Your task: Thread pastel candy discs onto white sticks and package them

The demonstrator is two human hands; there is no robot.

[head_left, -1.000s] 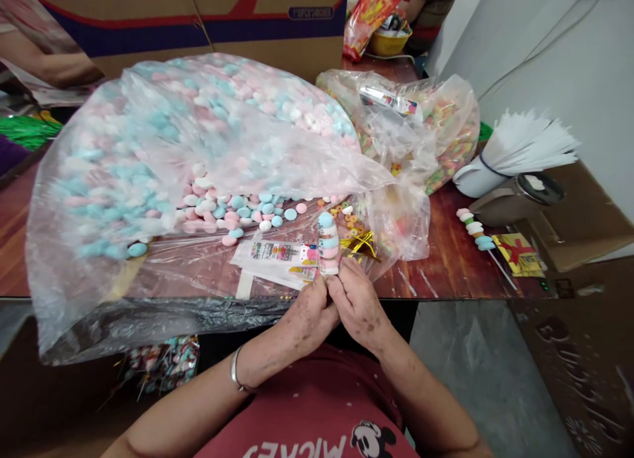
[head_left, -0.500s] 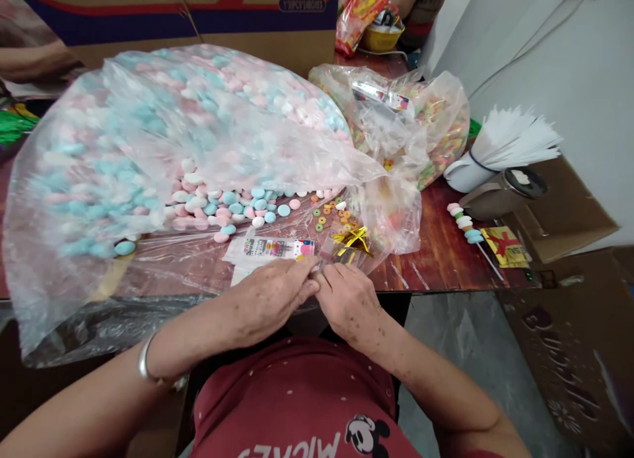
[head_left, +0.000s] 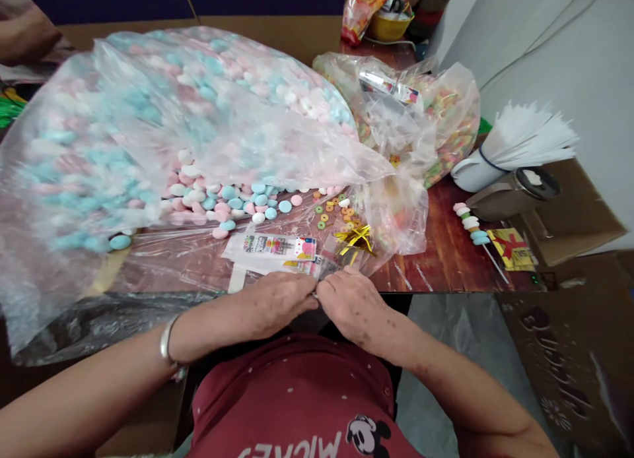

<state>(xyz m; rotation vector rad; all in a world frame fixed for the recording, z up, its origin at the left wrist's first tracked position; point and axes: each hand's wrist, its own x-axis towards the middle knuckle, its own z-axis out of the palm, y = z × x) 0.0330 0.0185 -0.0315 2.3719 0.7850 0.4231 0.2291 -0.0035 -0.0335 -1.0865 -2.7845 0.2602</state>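
Note:
My left hand (head_left: 280,301) and my right hand (head_left: 352,307) meet at the table's front edge, fingers curled and pinched together. What they grip is hidden by the fingers; I cannot make it out. Just beyond them lie printed plastic wrappers (head_left: 282,246) and gold twist ties (head_left: 356,239). Loose pink, white and blue candies (head_left: 238,204) spill from a huge clear bag of candies (head_left: 188,108). Small orange and green rings (head_left: 324,218) lie beside them. Off to the right, a candy skewer (head_left: 473,226) holds several pieces on a white stick.
A clear bag of small coloured rings (head_left: 448,115) sits at the back right. A white mug (head_left: 470,172) holds many white sticks, with a dark lidded cup (head_left: 505,197) beside it. Cardboard boxes (head_left: 589,207) stand at right. A person's arm (head_left: 27,39) shows at far left.
My hands have stayed together and shifted slightly lower, showing more of the wrappers beyond them. The whole view has tilted a little; the objects on the table keep their places.

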